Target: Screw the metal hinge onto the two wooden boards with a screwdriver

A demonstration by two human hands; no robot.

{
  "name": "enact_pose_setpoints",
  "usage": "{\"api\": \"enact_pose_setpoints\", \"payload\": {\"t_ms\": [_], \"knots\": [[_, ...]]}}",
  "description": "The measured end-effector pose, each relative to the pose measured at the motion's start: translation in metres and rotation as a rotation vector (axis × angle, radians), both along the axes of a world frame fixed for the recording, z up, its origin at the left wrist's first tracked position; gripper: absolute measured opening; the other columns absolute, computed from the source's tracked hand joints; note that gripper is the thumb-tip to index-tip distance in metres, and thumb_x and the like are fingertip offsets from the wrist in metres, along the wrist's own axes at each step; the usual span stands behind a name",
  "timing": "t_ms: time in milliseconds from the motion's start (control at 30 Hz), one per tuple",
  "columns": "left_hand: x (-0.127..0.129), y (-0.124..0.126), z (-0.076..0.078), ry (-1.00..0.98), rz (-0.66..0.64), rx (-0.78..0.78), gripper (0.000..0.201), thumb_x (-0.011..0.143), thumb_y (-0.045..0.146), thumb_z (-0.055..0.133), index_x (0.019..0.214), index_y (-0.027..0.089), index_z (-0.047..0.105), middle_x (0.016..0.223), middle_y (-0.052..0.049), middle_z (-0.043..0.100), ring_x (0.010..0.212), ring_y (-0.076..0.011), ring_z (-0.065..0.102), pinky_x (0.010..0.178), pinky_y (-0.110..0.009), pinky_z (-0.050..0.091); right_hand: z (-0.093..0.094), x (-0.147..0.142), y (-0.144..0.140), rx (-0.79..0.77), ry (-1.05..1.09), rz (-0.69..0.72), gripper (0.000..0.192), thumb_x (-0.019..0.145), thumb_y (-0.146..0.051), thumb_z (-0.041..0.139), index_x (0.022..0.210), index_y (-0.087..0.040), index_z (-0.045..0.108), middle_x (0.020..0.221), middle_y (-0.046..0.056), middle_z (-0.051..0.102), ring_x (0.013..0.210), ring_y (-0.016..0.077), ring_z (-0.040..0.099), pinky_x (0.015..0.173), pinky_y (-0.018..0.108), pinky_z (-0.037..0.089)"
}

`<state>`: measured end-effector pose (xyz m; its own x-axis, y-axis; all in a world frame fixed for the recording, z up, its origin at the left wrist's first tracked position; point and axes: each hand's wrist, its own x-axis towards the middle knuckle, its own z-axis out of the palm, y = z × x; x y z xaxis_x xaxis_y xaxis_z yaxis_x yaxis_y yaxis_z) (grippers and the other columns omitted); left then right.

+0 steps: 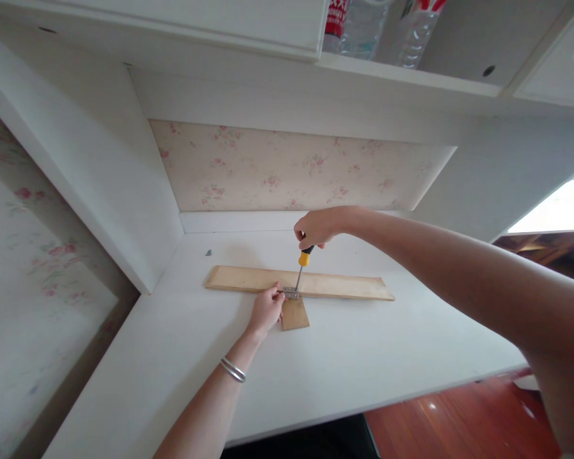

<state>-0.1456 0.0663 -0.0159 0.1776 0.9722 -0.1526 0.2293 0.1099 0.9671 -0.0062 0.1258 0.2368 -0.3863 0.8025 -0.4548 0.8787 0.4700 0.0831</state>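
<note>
My right hand [318, 226] is wrapped round the black and yellow handle of a screwdriver [304, 258], held almost upright. Its tip meets a small metal hinge [291, 292] at the front edge of a long wooden board [347, 284]. Below the hinge, a short wooden piece [295, 315] juts out toward me. My left hand [268, 311], a silver bangle on its wrist, pinches the hinge's left end, with its fingers against the wood. The fingers partly cover that end, and any screw under the tip is too small to make out.
Everything lies on a white desk [363, 350] boxed in by side panels and a wallpapered back. A small grey metal piece [208, 253] sits behind the long board. Overhead, a shelf [411, 78] holds plastic bottles [418, 35]. Reddish wooden floor [440, 424] shows beyond the front edge.
</note>
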Motion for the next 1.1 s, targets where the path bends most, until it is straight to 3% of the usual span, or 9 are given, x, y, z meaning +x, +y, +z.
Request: {"api": "enact_pose_setpoints", "payload": {"t_ms": [67,133,267,367,467,667,833,967,1100], "knots": [[0.002,0.000,0.000,0.013,-0.006,0.011,0.044,0.086,0.025,0.047,0.129,0.013,0.048,0.094,-0.007,0.067,0.040,-0.0032,0.045,0.035,-0.016,0.032,0.000,0.001,-0.001,0.029,0.082,0.077,0.039,0.064,-0.034,0.071,0.099,-0.018,0.063,0.084,0.005,0.067,0.069,0.0173,0.059,0.057,0.026,0.035],[0.003,0.000,-0.001,0.025,-0.013,0.018,0.045,0.086,0.026,0.047,0.130,0.014,0.046,0.093,-0.007,0.067,0.039,-0.0034,0.045,0.036,-0.016,0.032,-0.002,0.002,-0.002,0.028,0.140,0.005,0.050,0.062,-0.042,0.072,0.106,-0.019,0.060,0.086,0.006,0.066,0.067,0.0171,0.059,0.057,0.027,0.036],[0.005,0.002,-0.003,0.072,0.016,0.027,0.048,0.087,0.028,0.047,0.133,0.014,0.043,0.097,-0.009,0.067,0.042,-0.0056,0.048,0.041,-0.019,0.037,-0.007,0.004,0.002,-0.017,0.054,-0.160,0.046,0.078,-0.054,0.053,0.091,-0.012,0.065,0.065,0.008,0.064,0.054,0.0177,0.058,0.058,0.031,0.038],[0.003,0.003,-0.002,0.187,0.039,0.141,0.042,0.086,0.029,0.048,0.125,0.013,0.052,0.101,-0.012,0.067,0.063,-0.0124,0.061,0.057,-0.023,0.045,-0.010,0.008,0.004,-0.021,0.090,-0.032,0.036,0.070,-0.040,0.065,0.096,-0.015,0.064,0.075,0.007,0.066,0.058,0.0164,0.058,0.058,0.029,0.038],[0.002,0.001,0.001,0.358,0.001,0.307,0.037,0.087,0.029,0.048,0.119,0.014,0.057,0.100,-0.011,0.068,0.088,-0.0185,0.063,0.078,-0.027,0.045,-0.011,0.013,0.004,0.004,0.164,-0.009,0.059,0.063,-0.039,0.071,0.116,-0.020,0.056,0.088,0.006,0.066,0.058,0.0152,0.058,0.056,0.028,0.038],[-0.005,0.002,0.026,0.745,-0.049,0.500,0.042,0.089,0.044,0.039,0.114,0.018,0.060,0.096,-0.010,0.064,0.087,-0.0214,0.060,0.081,-0.032,0.043,-0.011,0.020,0.002,-0.026,0.091,-0.062,0.037,0.077,-0.045,0.055,0.093,-0.014,0.065,0.064,0.006,0.064,0.057,0.0175,0.059,0.058,0.030,0.038],[-0.013,0.030,0.046,0.860,-0.251,0.731,0.045,0.085,0.048,0.046,0.121,0.023,0.058,0.126,-0.010,0.051,0.119,-0.0251,0.042,0.103,-0.038,0.028,-0.010,0.030,-0.007,-0.022,0.217,0.031,0.055,0.061,-0.039,0.073,0.112,-0.020,0.058,0.088,0.006,0.066,0.064,0.0159,0.059,0.058,0.027,0.038],[-0.017,0.048,0.036,0.935,-0.404,0.625,0.047,0.088,0.053,0.036,0.129,0.034,0.049,0.145,-0.002,0.033,0.134,-0.0284,0.023,0.108,-0.049,0.015,-0.008,0.031,-0.012,0.003,0.178,-0.145,0.053,0.074,-0.059,0.054,0.098,-0.012,0.063,0.071,0.008,0.065,0.054,0.0163,0.058,0.057,0.029,0.039],[-0.014,0.044,0.021,0.976,-0.395,0.624,0.046,0.092,0.048,0.023,0.130,0.039,0.047,0.142,-0.001,0.039,0.131,-0.0269,0.030,0.106,-0.053,0.015,-0.006,0.030,-0.010,-0.002,0.102,-0.036,0.037,0.081,-0.043,0.048,0.088,-0.011,0.065,0.063,0.008,0.064,0.058,0.0174,0.059,0.056,0.028,0.039]]}}
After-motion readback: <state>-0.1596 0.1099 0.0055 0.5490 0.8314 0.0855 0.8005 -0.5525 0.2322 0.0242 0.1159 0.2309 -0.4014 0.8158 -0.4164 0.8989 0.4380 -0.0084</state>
